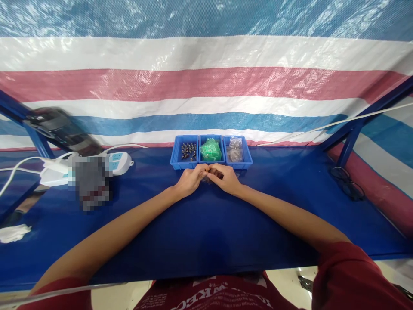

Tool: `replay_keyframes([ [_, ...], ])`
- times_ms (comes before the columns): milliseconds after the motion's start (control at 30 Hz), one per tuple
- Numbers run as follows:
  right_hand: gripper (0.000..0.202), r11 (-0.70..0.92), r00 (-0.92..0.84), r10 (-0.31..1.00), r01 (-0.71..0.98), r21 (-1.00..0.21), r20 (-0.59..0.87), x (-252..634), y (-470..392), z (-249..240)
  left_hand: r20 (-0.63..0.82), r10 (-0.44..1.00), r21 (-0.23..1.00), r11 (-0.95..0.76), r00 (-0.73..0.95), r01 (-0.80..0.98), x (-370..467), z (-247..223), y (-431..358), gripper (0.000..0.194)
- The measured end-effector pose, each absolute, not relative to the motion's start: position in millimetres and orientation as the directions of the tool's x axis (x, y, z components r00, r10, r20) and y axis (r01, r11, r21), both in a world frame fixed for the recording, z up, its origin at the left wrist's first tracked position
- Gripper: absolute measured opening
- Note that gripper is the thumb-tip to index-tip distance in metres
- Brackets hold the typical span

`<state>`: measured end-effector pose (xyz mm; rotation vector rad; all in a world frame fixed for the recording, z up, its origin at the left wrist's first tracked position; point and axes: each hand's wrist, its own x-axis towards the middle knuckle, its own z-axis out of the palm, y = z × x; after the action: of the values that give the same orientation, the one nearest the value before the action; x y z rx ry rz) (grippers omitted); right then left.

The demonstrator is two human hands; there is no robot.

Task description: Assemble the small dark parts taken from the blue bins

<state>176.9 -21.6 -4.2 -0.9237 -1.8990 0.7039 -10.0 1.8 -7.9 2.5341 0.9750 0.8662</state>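
Just in front of three blue bins, my left hand (189, 181) and my right hand (226, 178) meet at the fingertips. Both have their fingers pinched together around something too small to make out. A bit of clear plastic (207, 179) shows under the fingers. Small dark metal parts fill some of the left bin (174, 156). Green plastic packets (211, 150) lie in the middle bin (223, 157), and clear packets (235, 150) in the right bin (247, 157).
On the blue table (209, 232), a white power strip (121, 163) with cables, a dark bottle (63, 129) and a blurred dark object (93, 181) stand left. White tissue (14, 233) lies far left, glasses (348, 184) at the right. A striped sheet (206, 84) hangs behind.
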Motion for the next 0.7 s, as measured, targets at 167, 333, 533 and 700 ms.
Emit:
replay_keyframes([
  [167, 0.023, 0.551, -0.328, 0.828, 0.328, -0.768, 0.454, 177.2, -22.1, -3.1, 0.425, 0.68, 0.455, -0.731, 0.597, 0.508, -9.5, -7.4, 1.6, 0.035],
  [333, 0.022, 0.552, -0.335, 0.827, 0.324, -0.769, 0.452, 177.3, -22.8, -0.8, 0.422, 0.675, 0.448, -0.736, 0.605, 0.508, -7.9, -3.5, 0.0, 0.035],
  [533, 0.024, 0.546, -0.332, 0.831, 0.334, -0.768, 0.447, 177.6, -23.0, -1.9, 0.422, 0.682, 0.449, -0.73, 0.598, 0.516, -7.9, -4.8, 0.2, 0.034],
  [700, 0.023, 0.543, -0.343, 0.83, 0.318, -0.777, 0.44, 178.0, -23.2, -3.1, 0.42, 0.684, 0.457, -0.727, 0.596, 0.512, -8.7, -7.0, 0.7, 0.03],
])
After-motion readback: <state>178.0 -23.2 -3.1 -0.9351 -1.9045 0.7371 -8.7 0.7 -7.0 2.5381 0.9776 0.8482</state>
